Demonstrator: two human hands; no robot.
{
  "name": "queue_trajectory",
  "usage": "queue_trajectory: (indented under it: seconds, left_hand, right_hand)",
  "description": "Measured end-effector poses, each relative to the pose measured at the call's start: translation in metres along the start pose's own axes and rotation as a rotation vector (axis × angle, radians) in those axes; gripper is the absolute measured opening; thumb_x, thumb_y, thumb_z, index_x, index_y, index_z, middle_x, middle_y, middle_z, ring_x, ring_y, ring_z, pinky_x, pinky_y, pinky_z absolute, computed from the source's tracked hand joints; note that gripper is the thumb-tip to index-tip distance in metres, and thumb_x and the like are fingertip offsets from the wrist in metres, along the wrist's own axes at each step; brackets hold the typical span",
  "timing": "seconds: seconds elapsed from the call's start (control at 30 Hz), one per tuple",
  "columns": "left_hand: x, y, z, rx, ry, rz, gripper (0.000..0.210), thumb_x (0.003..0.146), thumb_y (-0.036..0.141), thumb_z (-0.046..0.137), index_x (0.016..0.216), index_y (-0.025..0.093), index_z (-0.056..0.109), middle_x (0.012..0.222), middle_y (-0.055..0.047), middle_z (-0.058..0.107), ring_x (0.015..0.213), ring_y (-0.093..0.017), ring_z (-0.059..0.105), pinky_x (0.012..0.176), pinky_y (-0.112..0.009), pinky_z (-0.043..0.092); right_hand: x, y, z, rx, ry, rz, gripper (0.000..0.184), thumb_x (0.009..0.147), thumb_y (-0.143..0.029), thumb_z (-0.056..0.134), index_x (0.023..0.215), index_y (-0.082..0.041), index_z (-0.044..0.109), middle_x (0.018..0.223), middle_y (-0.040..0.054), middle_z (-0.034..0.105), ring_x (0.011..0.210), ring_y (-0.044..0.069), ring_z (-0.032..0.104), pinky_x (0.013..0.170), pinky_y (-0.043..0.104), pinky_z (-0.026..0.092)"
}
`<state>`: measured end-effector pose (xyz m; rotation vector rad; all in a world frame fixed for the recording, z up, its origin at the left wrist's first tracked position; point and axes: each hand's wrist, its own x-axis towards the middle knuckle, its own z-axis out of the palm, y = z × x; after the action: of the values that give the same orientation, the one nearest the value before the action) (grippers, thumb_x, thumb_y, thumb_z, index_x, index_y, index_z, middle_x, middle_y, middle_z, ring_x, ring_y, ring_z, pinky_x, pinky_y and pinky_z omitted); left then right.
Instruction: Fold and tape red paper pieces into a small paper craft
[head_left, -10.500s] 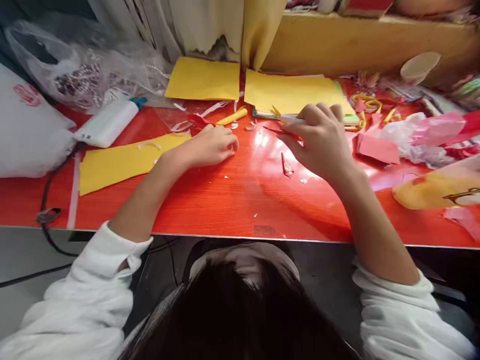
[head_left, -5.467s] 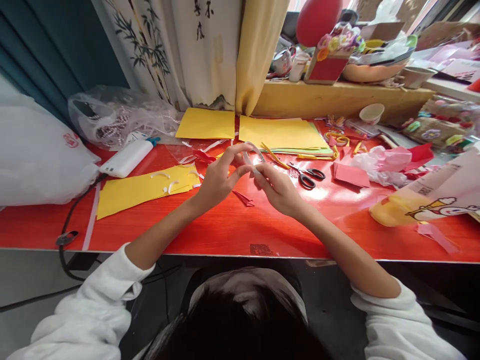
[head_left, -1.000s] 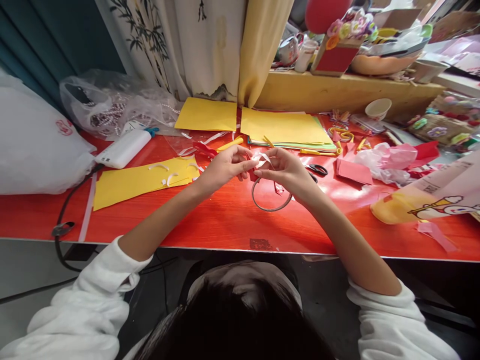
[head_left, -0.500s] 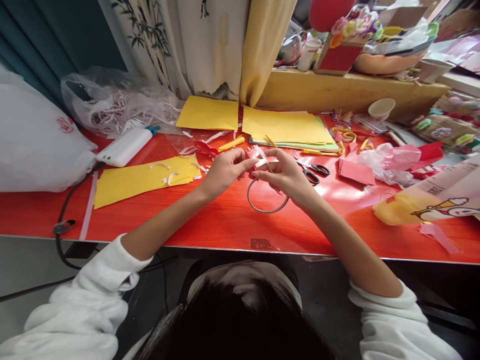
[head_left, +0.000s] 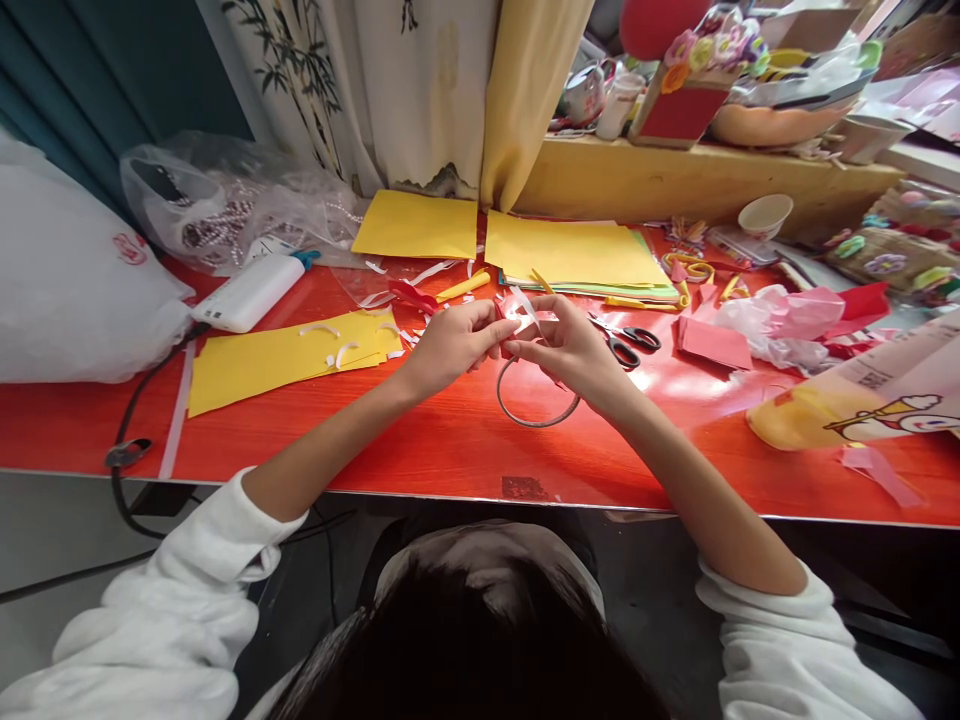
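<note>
My left hand (head_left: 457, 345) is closed, with thumb and fingertips pinching a small piece of red paper (head_left: 505, 326). Facing it, my right hand (head_left: 574, 345) is also closed, its fingertips on the same red paper and a curled white strip (head_left: 527, 308). Fingers cover much of both pieces. A thin grey ring (head_left: 537, 425) shows just below the hands; whether it hangs from them or lies on the table I cannot tell. Black-handled scissors (head_left: 636, 340) lie right of my right hand. Yellow paper sheets (head_left: 277, 365) with white scraps lie left of my left hand.
The red table (head_left: 442, 450) carries yellow sheet stacks (head_left: 570, 252) at the back. A white power bank (head_left: 251, 293) and plastic bag (head_left: 67, 270) stand left. Red paper pieces (head_left: 712, 343), crumpled tissue (head_left: 780, 320) and a drink cup (head_left: 862, 400) are on the right.
Almost nothing differs. The grey ring and the white strip have shifted very slightly to the right, while both hands keep their pinch at nearly the same spot.
</note>
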<state>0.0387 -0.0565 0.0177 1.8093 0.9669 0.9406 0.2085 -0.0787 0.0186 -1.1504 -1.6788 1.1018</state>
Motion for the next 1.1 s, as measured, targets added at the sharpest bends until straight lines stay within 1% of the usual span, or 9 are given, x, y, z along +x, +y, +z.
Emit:
queue_trajectory:
  seconds: [0.1,0.17,0.2,0.3,0.4,0.47,0.77,0.97,1.1]
  left_hand:
    - [0.0,-0.002,-0.001,0.002,0.043,0.004,0.029,0.084,0.038,0.056,0.065,0.017,0.052,0.06,0.0,0.058,0.044,-0.005,0.046,0.04,-0.02,0.035]
    - [0.0,-0.003,-0.001,-0.012,0.068,0.003,0.029,0.083,0.039,0.056,0.066,0.016,0.052,0.063,-0.002,0.06,0.044,-0.005,0.048,0.04,-0.02,0.037]
    - [0.0,-0.003,-0.001,-0.025,0.077,0.003,0.028,0.083,0.038,0.056,0.067,0.016,0.052,0.063,-0.002,0.061,0.044,-0.005,0.049,0.041,-0.02,0.038]
    - [0.0,-0.003,-0.002,-0.089,0.087,-0.004,0.026,0.083,0.036,0.057,0.068,0.015,0.054,0.06,-0.002,0.06,0.044,-0.006,0.051,0.042,-0.021,0.042]
    - [0.002,-0.003,-0.002,-0.179,0.067,-0.039,0.023,0.083,0.033,0.057,0.069,0.014,0.054,0.061,-0.002,0.061,0.045,-0.007,0.054,0.043,-0.022,0.046]
    - [0.002,-0.002,-0.002,-0.221,0.048,-0.071,0.021,0.083,0.031,0.057,0.071,0.014,0.055,0.061,-0.002,0.062,0.045,-0.008,0.056,0.045,-0.022,0.048]
    - [0.002,0.002,-0.002,-0.34,-0.022,-0.13,0.01,0.083,0.024,0.056,0.085,0.014,0.054,0.066,-0.001,0.065,0.055,-0.01,0.064,0.055,-0.023,0.055]
    - [0.002,0.005,-0.002,-0.388,-0.036,-0.178,0.026,0.088,0.039,0.048,0.082,0.014,0.055,0.069,-0.005,0.068,0.06,-0.012,0.067,0.06,-0.025,0.056]
    - [0.003,0.005,-0.001,-0.413,-0.029,-0.215,0.031,0.089,0.04,0.047,0.083,0.012,0.058,0.07,-0.007,0.069,0.063,-0.014,0.068,0.062,-0.027,0.057]
  right_hand:
    - [0.0,-0.003,-0.004,-0.057,0.137,-0.049,0.032,0.08,-0.045,0.06,0.099,-0.022,0.049,0.084,0.002,0.06,0.058,0.007,0.049,0.048,0.024,0.034]
    - [0.0,-0.006,-0.009,-0.079,0.225,-0.071,0.03,0.083,-0.049,0.055,0.095,-0.022,0.053,0.08,0.0018,0.058,0.053,0.006,0.043,0.046,0.024,0.032]
    - [-0.001,-0.008,-0.01,-0.075,0.229,-0.067,0.03,0.084,-0.05,0.053,0.093,-0.021,0.055,0.076,0.0014,0.057,0.051,0.006,0.04,0.044,0.024,0.031]
    - [-0.005,-0.014,-0.012,-0.023,0.099,-0.014,0.029,0.082,-0.049,0.057,0.086,-0.02,0.058,0.064,0.0,0.057,0.045,0.006,0.039,0.04,0.024,0.029]
    - [-0.009,-0.016,-0.009,0.047,-0.033,0.027,0.03,0.081,-0.049,0.059,0.078,-0.019,0.059,0.058,0.0005,0.058,0.045,0.007,0.045,0.042,0.024,0.035]
    - [-0.009,-0.015,-0.007,0.065,-0.067,0.044,0.033,0.081,-0.05,0.058,0.076,-0.018,0.059,0.057,0.0012,0.059,0.047,0.008,0.048,0.044,0.024,0.038]
    - [-0.006,-0.011,-0.005,0.001,-0.017,-0.031,0.034,0.079,-0.05,0.06,0.077,-0.016,0.061,0.058,0.0008,0.058,0.046,0.007,0.049,0.039,0.02,0.036]
    - [-0.004,-0.008,-0.007,0.002,-0.009,-0.035,0.027,0.081,-0.043,0.06,0.078,-0.016,0.062,0.057,-0.0004,0.057,0.045,0.006,0.047,0.038,0.019,0.035]
    - [-0.003,-0.006,-0.008,-0.002,-0.019,-0.033,0.026,0.082,-0.042,0.059,0.076,-0.016,0.062,0.057,-0.0007,0.056,0.044,0.005,0.045,0.038,0.019,0.035]
